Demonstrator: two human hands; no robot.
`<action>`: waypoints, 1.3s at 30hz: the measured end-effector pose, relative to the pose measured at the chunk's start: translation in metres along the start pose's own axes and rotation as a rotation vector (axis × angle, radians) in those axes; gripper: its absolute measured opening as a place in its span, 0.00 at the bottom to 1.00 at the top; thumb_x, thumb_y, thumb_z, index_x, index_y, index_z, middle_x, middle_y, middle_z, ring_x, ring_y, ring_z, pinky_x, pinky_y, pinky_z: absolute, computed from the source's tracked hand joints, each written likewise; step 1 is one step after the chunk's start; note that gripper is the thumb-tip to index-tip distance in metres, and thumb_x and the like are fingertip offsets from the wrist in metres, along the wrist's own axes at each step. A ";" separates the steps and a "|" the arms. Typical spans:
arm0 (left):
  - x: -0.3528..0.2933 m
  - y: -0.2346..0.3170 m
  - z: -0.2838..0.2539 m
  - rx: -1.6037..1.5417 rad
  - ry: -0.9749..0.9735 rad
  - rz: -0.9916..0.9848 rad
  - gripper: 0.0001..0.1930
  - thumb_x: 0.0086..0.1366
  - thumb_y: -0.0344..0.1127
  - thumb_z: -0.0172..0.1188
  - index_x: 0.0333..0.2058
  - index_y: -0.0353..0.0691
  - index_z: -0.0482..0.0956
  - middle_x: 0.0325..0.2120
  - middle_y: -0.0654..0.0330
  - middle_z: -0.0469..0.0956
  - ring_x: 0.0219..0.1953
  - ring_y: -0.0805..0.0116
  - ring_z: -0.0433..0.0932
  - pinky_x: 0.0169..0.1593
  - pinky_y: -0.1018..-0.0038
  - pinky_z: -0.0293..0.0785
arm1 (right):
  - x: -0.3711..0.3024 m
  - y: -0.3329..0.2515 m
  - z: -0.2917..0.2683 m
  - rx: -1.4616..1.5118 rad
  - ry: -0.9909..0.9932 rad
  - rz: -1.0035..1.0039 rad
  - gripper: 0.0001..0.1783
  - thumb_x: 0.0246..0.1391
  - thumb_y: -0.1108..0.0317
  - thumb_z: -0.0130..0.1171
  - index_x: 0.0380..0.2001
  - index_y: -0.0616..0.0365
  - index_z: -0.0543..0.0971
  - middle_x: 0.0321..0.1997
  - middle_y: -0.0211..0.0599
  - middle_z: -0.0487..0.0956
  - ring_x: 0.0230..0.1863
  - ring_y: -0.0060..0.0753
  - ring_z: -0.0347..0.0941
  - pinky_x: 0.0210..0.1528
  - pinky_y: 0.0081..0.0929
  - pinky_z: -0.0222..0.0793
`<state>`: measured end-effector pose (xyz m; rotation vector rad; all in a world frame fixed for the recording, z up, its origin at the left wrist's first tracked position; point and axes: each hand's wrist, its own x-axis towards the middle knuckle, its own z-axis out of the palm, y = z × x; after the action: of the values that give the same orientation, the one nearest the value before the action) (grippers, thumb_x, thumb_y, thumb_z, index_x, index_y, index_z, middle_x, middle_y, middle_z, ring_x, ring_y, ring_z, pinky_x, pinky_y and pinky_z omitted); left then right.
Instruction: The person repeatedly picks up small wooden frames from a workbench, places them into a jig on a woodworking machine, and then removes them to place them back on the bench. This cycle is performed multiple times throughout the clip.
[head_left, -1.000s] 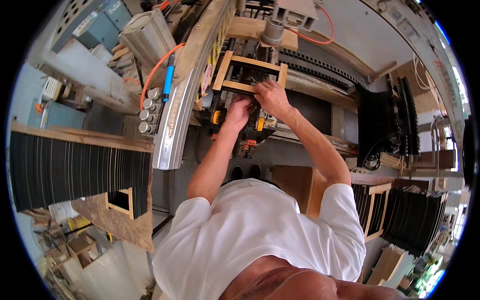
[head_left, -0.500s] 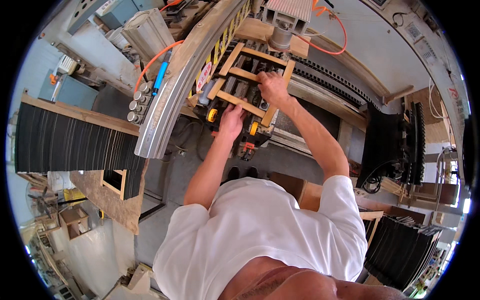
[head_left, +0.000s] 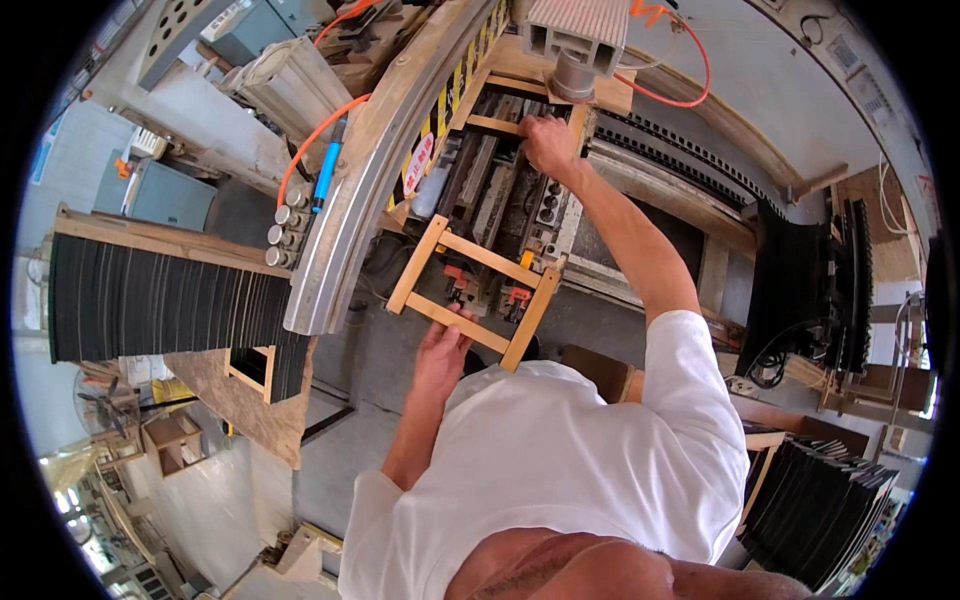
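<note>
Close to my body, my left hand (head_left: 442,346) has its fingers closed around the near rail of a small wooden frame (head_left: 490,261). That frame is tilted slightly and overhangs the near end of the machine bed (head_left: 508,195). Farther off, a second wooden frame (head_left: 492,125) lies on the bed beneath the spindle head (head_left: 573,78). My right hand (head_left: 549,147) is closed on that frame's near rail, close to its right side piece. Its fingertips are partly hidden. A gap showing metal rails separates the two frames.
A metal gantry beam (head_left: 375,160) with yellow-black striping runs along the left of the bed. Left of it is a long row of black-filled panels (head_left: 160,300). A flexible black cable chain (head_left: 770,290) hangs at right, above another black stack (head_left: 820,505).
The near frame has come back toward my body with my left hand, away from the other frame. My right hand has pushed the far frame farther under the spindle head.
</note>
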<state>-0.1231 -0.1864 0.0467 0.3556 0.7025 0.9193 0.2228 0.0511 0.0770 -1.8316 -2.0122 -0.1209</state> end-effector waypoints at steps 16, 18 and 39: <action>-0.027 0.050 -0.076 0.230 -0.094 -0.119 0.20 0.68 0.27 0.53 0.59 0.39 0.66 0.52 0.57 0.73 0.58 0.59 0.70 0.63 0.62 0.64 | 0.007 -0.012 -0.011 -0.116 -0.094 0.126 0.09 0.46 0.69 0.58 0.34 0.48 0.80 0.33 0.36 0.82 0.43 0.43 0.77 0.51 0.41 0.65; -0.032 0.055 -0.084 0.254 -0.069 -0.110 0.20 0.68 0.26 0.52 0.59 0.38 0.66 0.52 0.56 0.73 0.57 0.60 0.71 0.62 0.63 0.65 | 0.005 -0.012 -0.011 -0.226 -0.145 0.101 0.10 0.48 0.69 0.58 0.36 0.47 0.80 0.36 0.34 0.82 0.46 0.40 0.75 0.53 0.39 0.62; -0.046 0.025 -0.142 0.271 0.369 0.077 0.18 0.68 0.30 0.55 0.56 0.38 0.69 0.49 0.60 0.75 0.52 0.66 0.73 0.57 0.64 0.68 | -0.002 -0.012 -0.026 -0.444 0.034 -0.120 0.18 0.47 0.59 0.65 0.43 0.50 0.80 0.46 0.38 0.76 0.54 0.42 0.67 0.56 0.40 0.59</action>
<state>-0.2542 -0.2119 -0.0238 0.4606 1.1652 0.9752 0.2175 0.0392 0.1023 -1.9365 -2.2000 -0.6771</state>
